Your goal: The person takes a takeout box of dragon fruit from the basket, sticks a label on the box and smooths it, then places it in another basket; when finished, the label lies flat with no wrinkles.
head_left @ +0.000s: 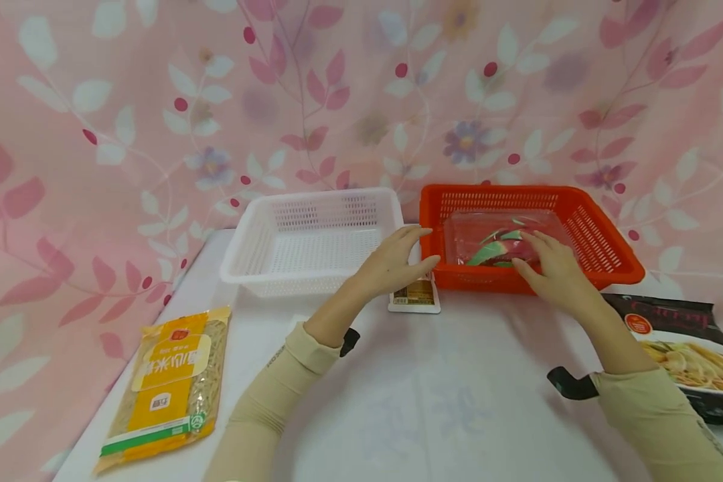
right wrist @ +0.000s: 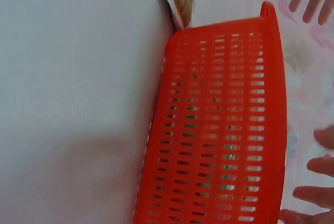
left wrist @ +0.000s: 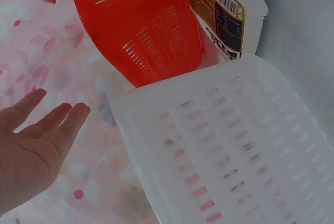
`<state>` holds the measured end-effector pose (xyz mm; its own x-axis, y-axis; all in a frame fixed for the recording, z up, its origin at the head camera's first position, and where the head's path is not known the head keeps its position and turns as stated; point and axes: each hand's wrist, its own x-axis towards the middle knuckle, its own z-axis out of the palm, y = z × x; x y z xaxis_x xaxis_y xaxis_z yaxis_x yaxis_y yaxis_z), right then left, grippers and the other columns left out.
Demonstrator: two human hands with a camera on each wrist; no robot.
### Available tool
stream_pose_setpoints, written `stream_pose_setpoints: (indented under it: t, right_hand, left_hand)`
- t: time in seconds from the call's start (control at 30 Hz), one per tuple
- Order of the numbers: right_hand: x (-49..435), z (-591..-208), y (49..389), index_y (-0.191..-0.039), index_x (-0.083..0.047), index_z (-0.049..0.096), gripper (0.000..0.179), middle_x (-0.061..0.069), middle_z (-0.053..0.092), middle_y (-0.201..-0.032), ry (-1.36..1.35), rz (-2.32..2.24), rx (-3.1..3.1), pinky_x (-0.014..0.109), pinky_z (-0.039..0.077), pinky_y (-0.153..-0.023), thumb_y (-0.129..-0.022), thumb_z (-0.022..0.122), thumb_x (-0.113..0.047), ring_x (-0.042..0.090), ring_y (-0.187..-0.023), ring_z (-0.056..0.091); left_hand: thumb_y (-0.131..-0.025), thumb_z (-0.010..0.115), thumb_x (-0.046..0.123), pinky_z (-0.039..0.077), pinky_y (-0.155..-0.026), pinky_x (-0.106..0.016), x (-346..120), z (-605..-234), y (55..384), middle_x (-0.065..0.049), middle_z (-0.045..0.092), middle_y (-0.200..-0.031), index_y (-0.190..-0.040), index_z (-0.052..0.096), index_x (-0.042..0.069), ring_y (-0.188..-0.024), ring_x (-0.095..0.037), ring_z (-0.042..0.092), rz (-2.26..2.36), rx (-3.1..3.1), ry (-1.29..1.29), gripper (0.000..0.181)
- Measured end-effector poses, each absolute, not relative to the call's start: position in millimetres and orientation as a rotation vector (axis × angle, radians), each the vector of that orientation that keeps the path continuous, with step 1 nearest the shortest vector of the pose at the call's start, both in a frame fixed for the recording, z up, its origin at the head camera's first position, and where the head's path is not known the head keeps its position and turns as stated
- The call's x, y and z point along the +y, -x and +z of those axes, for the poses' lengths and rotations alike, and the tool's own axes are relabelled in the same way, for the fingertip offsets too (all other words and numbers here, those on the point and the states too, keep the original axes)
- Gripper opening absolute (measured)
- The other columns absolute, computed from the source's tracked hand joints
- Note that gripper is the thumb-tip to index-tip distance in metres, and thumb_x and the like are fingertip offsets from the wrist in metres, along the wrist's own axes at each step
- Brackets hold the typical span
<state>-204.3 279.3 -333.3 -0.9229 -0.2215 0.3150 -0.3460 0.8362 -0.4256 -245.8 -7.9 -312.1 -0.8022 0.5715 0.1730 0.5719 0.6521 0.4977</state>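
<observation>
- The person's left hand (head_left: 394,263) hangs over the gap by the facing ends of the two baskets, its grip wide, thumb well apart from the extended fingers
- The right hand (head_left: 551,271) reaches over the front rim of the red plastic basket (head_left: 476,280), its grip also wide, fingers and thumb spread; whether its fingertips touch anything in there, one cannot tell
- Beneath that hand, a clear plastic pack (head_left: 488,237) with red and green showing lies inside the red basket, partly hidden by the fingers
- The white plastic basket (head_left: 319,248), with slotted walls, stands to the left, just beside the red one
- Between the two, near their front edges, sits a small white pack with a brown label (head_left: 418,294), barcode visible in the left wrist view
- A yellow noodle packet (head_left: 169,388) lies at the table's left side, near its edge
- A black pouch picturing a noodle dish (head_left: 699,355) lies at the right, partly behind the right forearm
- Everything rests on a white-covered table (head_left: 434,402) before a pink floral cloth (head_left: 337,87)
</observation>
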Motion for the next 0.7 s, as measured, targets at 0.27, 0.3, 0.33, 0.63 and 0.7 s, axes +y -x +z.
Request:
stream_pose_setpoints:
  t: [0.27,0.3,0.33,0.63,0.7]
  right_hand:
    - [290,-339,214,-0.128,0.006,0.046,0.048,0.031,0.052,-0.113,-0.344,0.676,-2.591,0.059,0.043,-0.075,-0.083,0.06,0.003,0.042,-0.087,0.05]
    - [291,-339,217,-0.128,0.006,0.046,0.048,0.031,0.052,-0.113,-0.361,0.671,-2.588,0.059,0.043,-0.077,-0.082,0.06,0.003,0.043,-0.088,0.05]
    - [293,-339,220,-0.127,0.008,0.046,0.047,0.032,0.052,-0.114,-0.378,0.667,-2.587,0.06,0.042,-0.078,-0.083,0.06,0.003,0.043,-0.09,0.05]
    - [315,-343,256,-0.121,0.014,0.046,0.042,0.04,0.044,-0.119,-0.316,0.639,-2.642,0.063,0.024,-0.095,-0.085,0.059,-0.004,0.054,-0.109,0.037]
    - [319,-344,260,-0.125,0.015,0.041,0.048,0.042,0.035,-0.126,-0.263,0.689,-2.681,0.064,0.019,-0.097,-0.087,0.058,-0.008,0.055,-0.117,0.029]
  left_hand:
    - [-0.091,0.047,0.044,0.031,-0.103,-0.04,21,-321,258,-0.005,0.028,-0.146,-0.141,0.035,0.015,-0.13,-0.021,0.031,-0.952,-2.831,1.057,0.059]
    - [-0.091,0.047,0.044,0.031,-0.103,-0.039,25,-322,260,-0.005,0.027,-0.146,-0.141,0.034,0.015,-0.13,-0.02,0.03,-0.961,-2.827,1.057,0.059]
    - [-0.091,0.048,0.044,0.031,-0.103,-0.039,29,-323,262,-0.005,0.027,-0.146,-0.141,0.034,0.015,-0.13,-0.02,0.03,-0.977,-2.825,1.053,0.06]
    - [-0.092,0.049,0.037,0.033,-0.101,-0.04,57,-336,287,-0.008,0.024,-0.147,-0.141,0.033,0.013,-0.131,-0.022,0.03,-1.17,-2.845,0.904,0.057]
    - [-0.092,0.049,0.036,0.033,-0.102,-0.04,61,-339,291,-0.009,0.022,-0.147,-0.141,0.032,0.012,-0.131,-0.023,0.029,-1.201,-2.858,0.859,0.057]
